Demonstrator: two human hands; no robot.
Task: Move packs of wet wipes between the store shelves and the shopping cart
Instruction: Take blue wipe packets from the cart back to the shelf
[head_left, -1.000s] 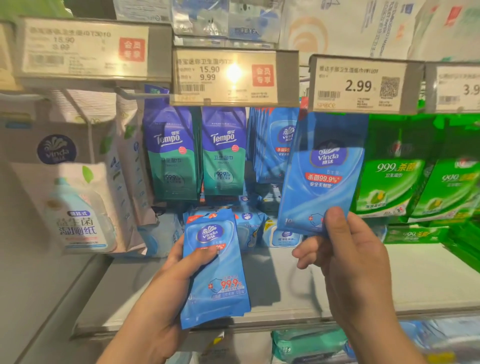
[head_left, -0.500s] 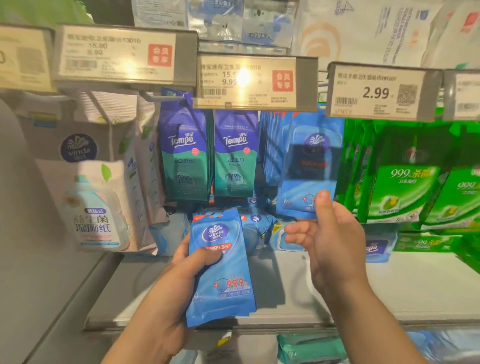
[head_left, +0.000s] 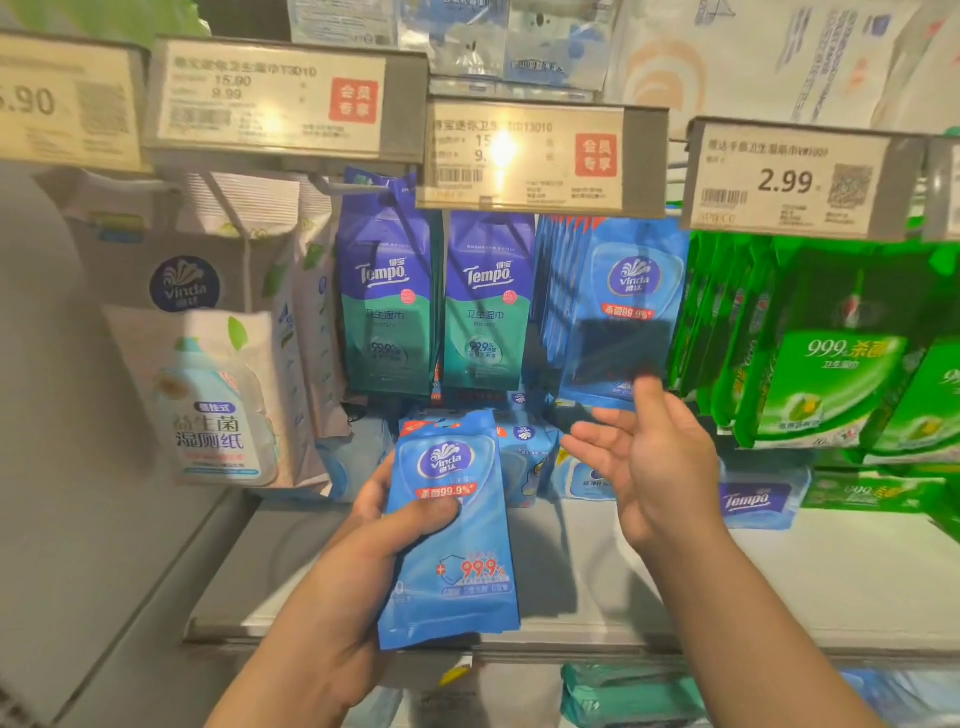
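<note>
My left hand (head_left: 358, 556) grips a small stack of blue Vinda wet wipe packs (head_left: 457, 566), thumb across the front, just above the shelf's front edge. A matching blue Vinda pack (head_left: 634, 291) hangs at the front of a row of the same packs on a hook under the 2.99 price tag (head_left: 784, 182). Just below that pack is my right hand (head_left: 654, 467), fingers spread and holding nothing. Its raised thumb tip is at the pack's lower edge.
Purple-green Tempo packs (head_left: 384, 312) hang left of the blue row and green 999 packs (head_left: 831, 374) hang right of it. White Vinda bags (head_left: 218, 395) hang at far left. Small packs lie at the back of the grey shelf (head_left: 831, 582).
My right hand carried the blue pack up and left to the hook row and let go of it; the pack now hangs there. My left hand kept its stack, nearly still.
</note>
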